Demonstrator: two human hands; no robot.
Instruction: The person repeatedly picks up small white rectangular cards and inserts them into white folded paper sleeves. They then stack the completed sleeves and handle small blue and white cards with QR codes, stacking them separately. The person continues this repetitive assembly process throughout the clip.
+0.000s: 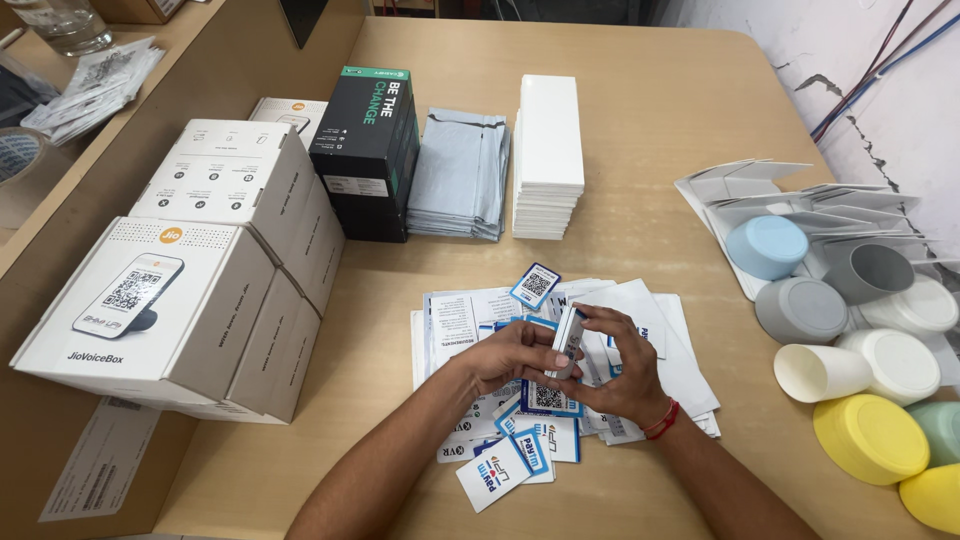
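Both hands, left hand [515, 355], right hand [622, 372], gripping small device [568, 340] (over paper pile [660, 330]), bare table edge [300, 440].

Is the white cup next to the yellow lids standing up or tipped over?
Tipped over. The white cup lies on its side on the table, its round open mouth facing left, beside a yellow lid.

Small white card stack [567, 342], held on edge above loose printed sheets [470, 320] near the table's front edge.
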